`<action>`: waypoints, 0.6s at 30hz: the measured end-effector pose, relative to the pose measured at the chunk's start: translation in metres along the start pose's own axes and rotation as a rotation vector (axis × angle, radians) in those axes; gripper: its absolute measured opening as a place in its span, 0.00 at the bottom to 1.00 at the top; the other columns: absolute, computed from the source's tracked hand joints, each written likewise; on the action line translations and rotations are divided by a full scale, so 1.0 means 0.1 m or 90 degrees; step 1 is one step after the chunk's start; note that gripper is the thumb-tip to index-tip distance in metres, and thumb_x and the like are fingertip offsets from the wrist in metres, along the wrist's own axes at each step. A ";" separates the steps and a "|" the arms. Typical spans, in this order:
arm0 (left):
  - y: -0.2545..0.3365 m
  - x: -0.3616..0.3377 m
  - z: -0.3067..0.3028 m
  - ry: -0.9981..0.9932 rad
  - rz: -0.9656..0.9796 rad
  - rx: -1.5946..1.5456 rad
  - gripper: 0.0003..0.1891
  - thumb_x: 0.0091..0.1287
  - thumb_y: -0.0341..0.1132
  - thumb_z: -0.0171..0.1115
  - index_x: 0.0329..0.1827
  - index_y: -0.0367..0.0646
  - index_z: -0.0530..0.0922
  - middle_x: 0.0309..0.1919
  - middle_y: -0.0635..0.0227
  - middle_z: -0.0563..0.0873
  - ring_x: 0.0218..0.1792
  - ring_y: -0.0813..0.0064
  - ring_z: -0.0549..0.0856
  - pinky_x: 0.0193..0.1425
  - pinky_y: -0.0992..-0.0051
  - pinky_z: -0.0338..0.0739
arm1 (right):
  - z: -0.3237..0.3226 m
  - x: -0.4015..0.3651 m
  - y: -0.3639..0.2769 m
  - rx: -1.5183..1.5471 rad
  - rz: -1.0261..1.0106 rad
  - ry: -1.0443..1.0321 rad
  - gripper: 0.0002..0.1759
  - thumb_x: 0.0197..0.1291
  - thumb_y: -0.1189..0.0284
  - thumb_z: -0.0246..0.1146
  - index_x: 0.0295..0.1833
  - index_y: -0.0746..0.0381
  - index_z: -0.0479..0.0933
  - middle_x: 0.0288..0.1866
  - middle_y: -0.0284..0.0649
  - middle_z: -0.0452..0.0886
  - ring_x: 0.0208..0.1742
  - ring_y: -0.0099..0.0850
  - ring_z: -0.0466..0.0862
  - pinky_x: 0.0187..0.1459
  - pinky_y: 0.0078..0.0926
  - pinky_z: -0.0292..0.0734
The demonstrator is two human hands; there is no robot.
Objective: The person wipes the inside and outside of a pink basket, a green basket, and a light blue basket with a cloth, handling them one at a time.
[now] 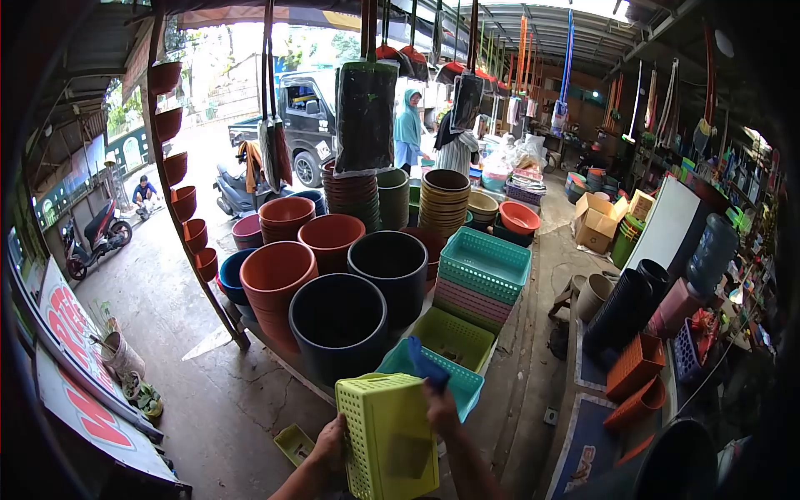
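Note:
My left hand [331,443] grips the left edge of a yellow-green plastic basket [390,442], which is tilted on its side with its perforated wall facing left. In my right hand [442,408] is a blue cloth [428,365], held just above the basket's right side. Right behind lies a turquoise basket [467,389], partly hidden by the cloth and my hand. An olive-green basket [454,337] sits beyond it, beside a stack of turquoise baskets [485,260] on top of pink ones.
Large dark pots [337,321] and stacked terracotta pots [279,287] crowd the stand ahead. A small green basket [293,444] lies low on the left. Orange baskets [635,368] line the right side. Two people [408,129] stand near a parked truck [300,117]; mops and dustpans hang overhead.

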State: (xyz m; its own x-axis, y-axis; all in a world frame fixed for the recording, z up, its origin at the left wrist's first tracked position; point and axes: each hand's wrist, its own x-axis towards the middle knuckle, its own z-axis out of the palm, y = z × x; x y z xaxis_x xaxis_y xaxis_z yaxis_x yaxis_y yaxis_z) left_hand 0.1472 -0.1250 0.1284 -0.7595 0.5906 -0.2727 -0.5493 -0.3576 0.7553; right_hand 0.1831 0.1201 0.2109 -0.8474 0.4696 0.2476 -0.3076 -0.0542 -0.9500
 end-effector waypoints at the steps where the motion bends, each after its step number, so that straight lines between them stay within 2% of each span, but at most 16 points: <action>1: 0.03 -0.01 0.06 0.000 -0.002 0.001 0.29 0.76 0.55 0.47 0.64 0.38 0.71 0.55 0.57 0.83 0.53 0.62 0.85 0.59 0.59 0.79 | 0.12 -0.08 -0.11 -0.265 -0.258 -0.039 0.31 0.65 0.63 0.57 0.71 0.64 0.67 0.72 0.51 0.69 0.72 0.47 0.69 0.72 0.42 0.60; 3: 0.19 -0.05 0.26 0.006 0.021 -0.121 0.25 0.78 0.52 0.45 0.61 0.37 0.72 0.50 0.60 0.85 0.47 0.65 0.86 0.54 0.64 0.82 | 0.27 -0.37 -0.35 -0.537 -0.298 -0.194 0.42 0.56 0.64 0.60 0.77 0.61 0.59 0.80 0.52 0.55 0.80 0.50 0.54 0.76 0.51 0.44; 4: 0.26 -0.05 0.31 0.006 0.020 -0.121 0.25 0.78 0.52 0.45 0.61 0.37 0.72 0.50 0.60 0.85 0.47 0.65 0.86 0.54 0.64 0.82 | 0.33 -0.47 -0.36 -0.537 -0.297 -0.194 0.42 0.56 0.64 0.60 0.77 0.61 0.59 0.80 0.52 0.55 0.80 0.50 0.54 0.76 0.51 0.44; 6: 0.35 -0.06 0.37 0.022 0.060 -0.117 0.27 0.78 0.53 0.44 0.63 0.37 0.71 0.52 0.58 0.84 0.49 0.62 0.86 0.56 0.61 0.81 | 0.40 -0.68 -0.29 -0.606 -0.305 -0.329 0.47 0.54 0.60 0.61 0.80 0.58 0.55 0.82 0.49 0.50 0.81 0.52 0.51 0.76 0.56 0.43; 7: 0.36 -0.04 0.34 0.022 0.059 -0.115 0.27 0.78 0.53 0.44 0.63 0.37 0.71 0.52 0.58 0.84 0.49 0.62 0.86 0.56 0.61 0.81 | 0.36 -0.69 -0.22 -0.605 -0.305 -0.327 0.47 0.54 0.60 0.61 0.80 0.58 0.55 0.82 0.49 0.50 0.81 0.52 0.51 0.76 0.56 0.43; 9: 0.39 -0.01 0.28 -0.001 0.073 -0.107 0.30 0.77 0.56 0.43 0.66 0.37 0.70 0.56 0.54 0.83 0.53 0.58 0.85 0.58 0.57 0.80 | 0.25 -0.65 0.00 -0.517 -0.139 -0.154 0.48 0.53 0.59 0.60 0.81 0.55 0.53 0.83 0.48 0.48 0.82 0.52 0.48 0.77 0.55 0.42; 10: 0.43 -0.02 0.36 0.030 0.089 -0.120 0.28 0.78 0.55 0.43 0.63 0.37 0.70 0.53 0.54 0.83 0.50 0.59 0.86 0.56 0.57 0.81 | 0.21 -0.67 0.17 -0.529 -0.092 -0.141 0.49 0.52 0.58 0.61 0.81 0.53 0.52 0.84 0.47 0.46 0.82 0.53 0.47 0.77 0.55 0.43; 11: 0.43 0.02 0.35 0.027 0.088 -0.120 0.28 0.78 0.55 0.43 0.63 0.37 0.70 0.53 0.54 0.83 0.50 0.59 0.86 0.56 0.57 0.81 | 0.20 -0.78 0.24 -0.531 -0.093 -0.138 0.49 0.52 0.58 0.61 0.81 0.53 0.52 0.84 0.47 0.46 0.82 0.53 0.47 0.77 0.55 0.43; 13: 0.44 0.10 0.27 0.041 0.120 -0.126 0.29 0.77 0.55 0.43 0.64 0.37 0.70 0.54 0.54 0.83 0.50 0.58 0.85 0.57 0.57 0.81 | 0.20 -1.03 0.29 -0.518 -0.215 -0.244 0.41 0.60 0.62 0.58 0.79 0.58 0.57 0.81 0.53 0.52 0.82 0.51 0.48 0.77 0.53 0.43; 14: 0.46 0.15 0.29 0.047 0.149 -0.130 0.29 0.77 0.56 0.44 0.63 0.37 0.70 0.54 0.54 0.83 0.50 0.57 0.85 0.57 0.57 0.81 | 0.15 -1.13 0.16 -0.506 -0.249 -0.309 0.40 0.63 0.61 0.58 0.79 0.58 0.56 0.80 0.53 0.55 0.81 0.51 0.52 0.76 0.53 0.45; 17: 0.69 0.13 0.50 0.057 0.184 -0.148 0.29 0.77 0.56 0.45 0.62 0.37 0.71 0.54 0.55 0.83 0.50 0.58 0.85 0.55 0.57 0.81 | -0.23 -1.29 0.34 -0.500 -0.243 -0.227 0.40 0.57 0.62 0.60 0.76 0.58 0.62 0.79 0.50 0.58 0.80 0.50 0.56 0.75 0.51 0.51; 18: 0.70 0.18 0.44 0.046 0.201 -0.132 0.29 0.76 0.57 0.45 0.61 0.36 0.72 0.52 0.55 0.84 0.49 0.59 0.86 0.55 0.59 0.82 | -0.32 -1.28 0.50 -0.367 -0.181 -0.112 0.33 0.61 0.64 0.59 0.72 0.61 0.67 0.74 0.52 0.66 0.75 0.50 0.64 0.72 0.45 0.58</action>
State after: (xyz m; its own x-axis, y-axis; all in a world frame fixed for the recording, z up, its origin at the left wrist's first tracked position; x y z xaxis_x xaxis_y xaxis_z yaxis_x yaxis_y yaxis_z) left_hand 0.1103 -0.1076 0.2022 -0.9212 0.3779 -0.0930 -0.3375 -0.6566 0.6745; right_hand 0.2902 0.0852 0.1257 -0.8408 0.2423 0.4841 -0.2903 0.5529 -0.7810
